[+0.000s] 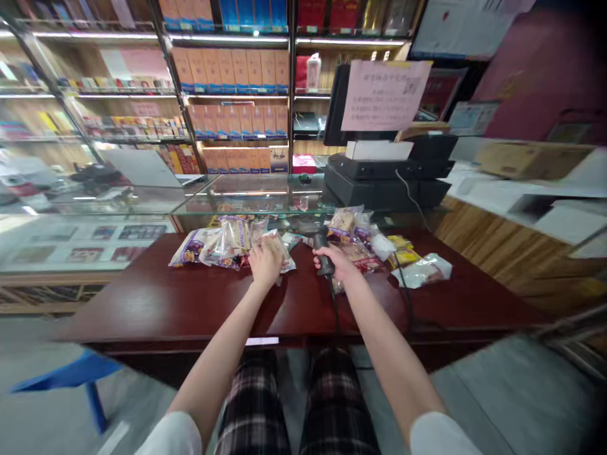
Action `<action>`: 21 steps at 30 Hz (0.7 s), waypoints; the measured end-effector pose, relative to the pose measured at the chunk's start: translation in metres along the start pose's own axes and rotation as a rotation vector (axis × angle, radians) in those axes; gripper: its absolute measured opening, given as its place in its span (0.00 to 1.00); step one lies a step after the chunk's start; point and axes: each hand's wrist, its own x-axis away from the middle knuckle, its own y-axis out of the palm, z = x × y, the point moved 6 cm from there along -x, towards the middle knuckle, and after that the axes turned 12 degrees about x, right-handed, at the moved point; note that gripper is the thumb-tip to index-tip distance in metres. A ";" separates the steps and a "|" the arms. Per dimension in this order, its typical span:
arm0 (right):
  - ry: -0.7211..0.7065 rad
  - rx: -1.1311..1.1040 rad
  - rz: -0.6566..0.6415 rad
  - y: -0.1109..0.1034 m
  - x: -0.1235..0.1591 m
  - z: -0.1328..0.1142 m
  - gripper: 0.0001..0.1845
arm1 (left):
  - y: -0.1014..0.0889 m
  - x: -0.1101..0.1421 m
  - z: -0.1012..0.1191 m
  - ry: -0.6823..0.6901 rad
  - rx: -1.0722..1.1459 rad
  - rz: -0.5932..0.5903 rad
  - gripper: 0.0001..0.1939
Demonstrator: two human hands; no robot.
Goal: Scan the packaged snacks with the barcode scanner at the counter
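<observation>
Two bare hands reach forward over a dark red wooden table [165, 303]. The left hand [266, 262] lies palm down on a clear packet with red print [284, 254], its fingers spread over the top; whether they pinch it cannot be told. The right hand [336, 260] is closed around the handle of a black handheld scanner [325, 266], which sits between the two hands, its head pointing away from the person. A black cord [334, 303] runs from the handle toward the near edge of the table.

Left of and just beyond the left hand is a heap of plastic food packets [232, 239], some with purple print. Beyond and to the right of the right hand lies a second heap of packets [344, 221]. Farther right are yellow packets [404, 251] and a clear-and-white bag [427, 270].

Beyond both hands, a glass counter [256, 186] borders the table. A pink paper sign [386, 95] covers much of a black monitor [336, 104] on the right. Lit shelves [232, 40] behind hold rows of orange boxes [239, 69].
</observation>
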 end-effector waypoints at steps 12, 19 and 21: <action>-0.056 -0.065 -0.124 -0.009 -0.018 0.013 0.16 | 0.032 -0.033 0.022 0.279 0.067 -0.047 0.40; 0.009 0.033 -0.060 -0.025 -0.015 0.018 0.12 | 0.040 -0.049 -0.023 0.096 0.867 -0.035 0.42; -0.012 0.013 -0.052 -0.022 -0.012 0.016 0.13 | 0.040 -0.052 -0.028 0.040 1.168 -0.019 0.41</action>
